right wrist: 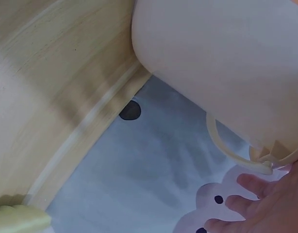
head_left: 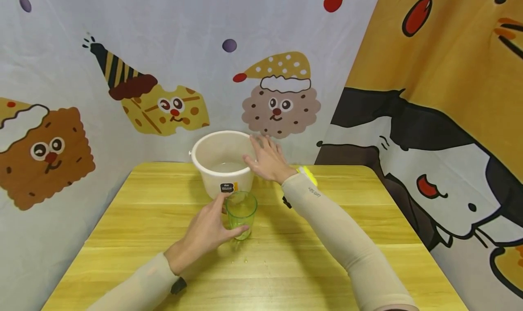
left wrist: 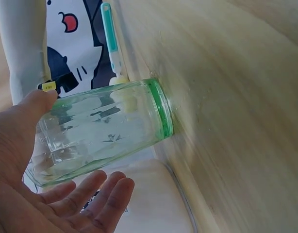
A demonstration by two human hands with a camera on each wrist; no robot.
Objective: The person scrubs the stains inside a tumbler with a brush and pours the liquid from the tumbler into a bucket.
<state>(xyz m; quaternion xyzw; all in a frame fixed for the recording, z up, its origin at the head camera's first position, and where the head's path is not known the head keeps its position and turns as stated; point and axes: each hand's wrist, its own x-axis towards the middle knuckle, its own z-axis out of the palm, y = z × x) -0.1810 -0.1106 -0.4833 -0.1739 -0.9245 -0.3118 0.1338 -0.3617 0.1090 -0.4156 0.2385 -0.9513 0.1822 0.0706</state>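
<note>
A clear green-tinted drinking glass (head_left: 241, 211) stands upright on the wooden table. My left hand (head_left: 206, 229) curves loosely around its left side; in the left wrist view the thumb lies near the rim end, while the extended fingers (left wrist: 110, 199) appear apart from the glass (left wrist: 107, 126). Behind it is a white bucket (head_left: 226, 184) with a dark label and a little liquid visible inside. At the bucket's right rim is my right hand (head_left: 269, 161), fingers spread. The right wrist view shows those fingers beside the bucket's handle (right wrist: 226, 145); whether the hidden thumb touches the rim I cannot tell.
Partly behind my right forearm lies a brush with a yellow head (head_left: 308, 175) and a teal-and-white handle (left wrist: 110, 31). A few water drops (head_left: 245, 260) dot the table (head_left: 147, 211) in front of the glass. A printed cartoon curtain (head_left: 171, 38) hangs behind the table.
</note>
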